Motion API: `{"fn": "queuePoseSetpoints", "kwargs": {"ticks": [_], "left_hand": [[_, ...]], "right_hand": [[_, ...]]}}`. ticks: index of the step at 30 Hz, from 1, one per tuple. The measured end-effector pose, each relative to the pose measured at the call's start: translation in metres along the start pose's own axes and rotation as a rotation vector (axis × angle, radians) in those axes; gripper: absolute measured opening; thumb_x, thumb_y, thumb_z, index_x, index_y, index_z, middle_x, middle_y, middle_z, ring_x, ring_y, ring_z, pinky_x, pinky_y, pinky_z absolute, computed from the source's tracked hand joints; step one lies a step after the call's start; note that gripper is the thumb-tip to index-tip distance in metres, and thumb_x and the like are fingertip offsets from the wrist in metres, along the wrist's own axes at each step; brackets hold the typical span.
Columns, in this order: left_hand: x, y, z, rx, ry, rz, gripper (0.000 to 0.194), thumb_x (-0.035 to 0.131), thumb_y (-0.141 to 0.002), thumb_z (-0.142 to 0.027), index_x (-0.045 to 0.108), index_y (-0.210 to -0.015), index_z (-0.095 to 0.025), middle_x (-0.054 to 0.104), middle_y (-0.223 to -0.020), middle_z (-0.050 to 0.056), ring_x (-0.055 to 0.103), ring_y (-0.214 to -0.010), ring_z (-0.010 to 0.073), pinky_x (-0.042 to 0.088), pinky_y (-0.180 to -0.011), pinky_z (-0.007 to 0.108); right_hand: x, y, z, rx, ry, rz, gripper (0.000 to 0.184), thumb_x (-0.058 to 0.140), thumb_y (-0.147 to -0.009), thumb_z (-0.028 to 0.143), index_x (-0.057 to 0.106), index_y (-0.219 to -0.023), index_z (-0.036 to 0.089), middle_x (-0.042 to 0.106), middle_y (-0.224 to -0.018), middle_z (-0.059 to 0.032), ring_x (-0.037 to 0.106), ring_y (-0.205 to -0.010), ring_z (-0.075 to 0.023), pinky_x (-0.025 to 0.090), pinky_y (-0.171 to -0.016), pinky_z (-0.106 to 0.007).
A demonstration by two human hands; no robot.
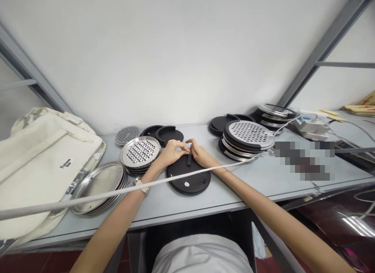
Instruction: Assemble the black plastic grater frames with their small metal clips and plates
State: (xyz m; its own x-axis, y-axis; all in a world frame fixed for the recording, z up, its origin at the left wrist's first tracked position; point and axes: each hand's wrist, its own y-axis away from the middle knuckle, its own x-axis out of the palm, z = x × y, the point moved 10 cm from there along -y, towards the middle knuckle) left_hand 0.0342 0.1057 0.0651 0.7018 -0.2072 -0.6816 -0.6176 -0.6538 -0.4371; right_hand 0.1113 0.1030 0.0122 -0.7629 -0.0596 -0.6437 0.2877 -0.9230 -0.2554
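Observation:
A round black plastic disc (191, 177) lies flat on the table in front of me. It has a small white spot near its front and a short black tab (189, 160) at its far side. My left hand (172, 151) is closed in a pinch above the disc's far edge, thumb and fingertips together. Right beside it, my right hand (200, 153) is also closed, its fingers bent at the same spot by the tab. Whatever lies between the fingertips is too small to make out. A stack of metal grater plates (140, 151) stands just left of my left hand.
Shallow metal lids (101, 185) are stacked at the left, beside a cream cloth bag (43, 155). More black discs (172, 135) lie behind my hands. On the right stand stacked graters with black rims (249, 134). A white cable (114, 193) crosses the view in front of my arms.

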Motion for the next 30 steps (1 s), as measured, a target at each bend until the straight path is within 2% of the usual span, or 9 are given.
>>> {"fn": "queuePoseSetpoints", "kwargs": {"ticks": [4, 11, 17, 23, 30], "left_hand": [[0.000, 0.000, -0.001, 0.017, 0.011, -0.008, 0.006, 0.068, -0.075, -0.020, 0.072, -0.072, -0.017, 0.070, -0.072, 0.000, 0.061, -0.072, 0.0140, 0.043, -0.076, 0.026], [0.000, 0.000, -0.005, -0.001, 0.014, 0.003, 0.008, 0.066, -0.075, -0.021, 0.072, -0.071, -0.018, 0.071, -0.073, 0.001, 0.062, -0.072, 0.0147, 0.043, -0.078, 0.028], [0.001, -0.001, -0.002, -0.017, -0.002, -0.022, 0.006, 0.066, -0.075, -0.021, 0.072, -0.074, -0.019, 0.071, -0.076, 0.001, 0.063, -0.075, 0.0165, 0.043, -0.081, 0.031], [0.010, 0.000, 0.001, -0.067, -0.083, -0.029, 0.007, 0.064, -0.078, -0.020, 0.070, -0.078, -0.022, 0.072, -0.084, -0.001, 0.061, -0.085, 0.0175, 0.032, -0.095, 0.037], [0.016, 0.001, -0.009, -0.052, -0.159, -0.044, 0.011, 0.058, -0.083, -0.018, 0.068, -0.081, -0.023, 0.071, -0.087, -0.003, 0.058, -0.088, 0.0155, 0.026, -0.093, 0.037]], "right_hand": [[0.000, 0.000, -0.001, -0.007, -0.014, -0.003, 0.032, 0.029, -0.084, 0.016, 0.034, -0.116, 0.018, 0.045, -0.063, 0.0056, 0.049, -0.059, -0.0136, 0.041, -0.066, -0.026], [-0.004, -0.003, -0.008, 0.022, -0.033, -0.054, 0.027, 0.027, -0.087, 0.020, 0.037, -0.112, 0.019, 0.051, -0.067, 0.0031, 0.053, -0.062, -0.0151, 0.041, -0.068, -0.028], [-0.012, -0.002, -0.008, 0.024, 0.015, -0.119, 0.028, 0.028, -0.084, 0.017, 0.039, -0.110, 0.018, 0.049, -0.062, 0.0042, 0.052, -0.058, -0.0155, 0.039, -0.063, -0.026], [-0.021, -0.001, -0.009, 0.028, 0.077, -0.181, 0.030, 0.029, -0.080, 0.013, 0.041, -0.107, 0.017, 0.044, -0.056, 0.0059, 0.049, -0.053, -0.0155, 0.035, -0.057, -0.023], [-0.030, 0.000, -0.009, 0.048, 0.099, -0.220, 0.029, 0.030, -0.080, 0.014, 0.043, -0.106, 0.017, 0.043, -0.053, 0.0061, 0.048, -0.051, -0.0153, 0.034, -0.056, -0.023]]}}
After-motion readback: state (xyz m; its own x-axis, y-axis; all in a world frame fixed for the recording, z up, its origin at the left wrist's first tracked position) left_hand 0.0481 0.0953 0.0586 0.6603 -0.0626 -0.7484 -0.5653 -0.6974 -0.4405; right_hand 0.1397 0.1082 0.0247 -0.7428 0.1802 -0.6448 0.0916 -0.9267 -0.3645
